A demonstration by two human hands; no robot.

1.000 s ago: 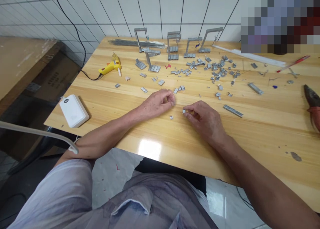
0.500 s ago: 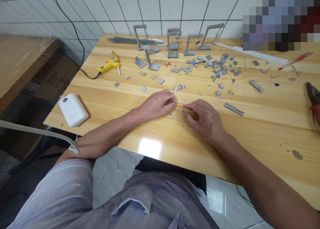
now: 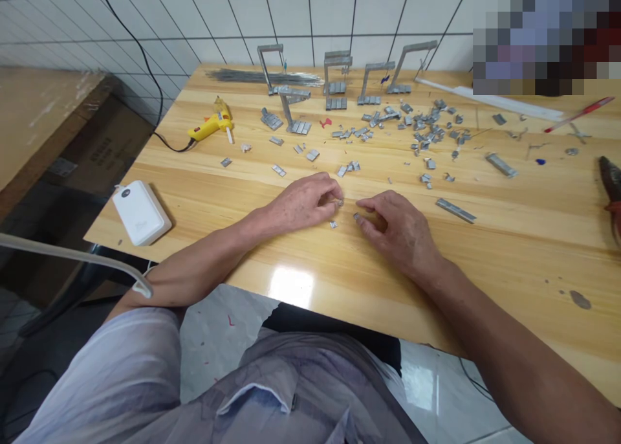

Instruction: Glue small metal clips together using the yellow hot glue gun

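Both hands rest on a wooden table (image 3: 509, 237) near its front edge. My left hand (image 3: 303, 203) lies curled, its fingertips pinched on a small grey staple piece (image 3: 339, 202). My right hand (image 3: 400, 227) lies a little to the right, fingers bent, thumb and forefinger pressing a tiny staple piece (image 3: 357, 217) against the tabletop. Another small staple piece (image 3: 333, 224) lies loose between the two hands.
Many staple pieces (image 3: 427, 130) are scattered across the middle of the table. Several small staple-built frames (image 3: 334, 75) stand at the back by the tiled wall. A yellow glue gun (image 3: 211, 125) and a white power bank (image 3: 140, 212) lie left. Pliers (image 3: 611, 185) lie right.
The hands have barely moved. My right hand has lowered its small piece onto the tabletop, and the view has shifted slightly.
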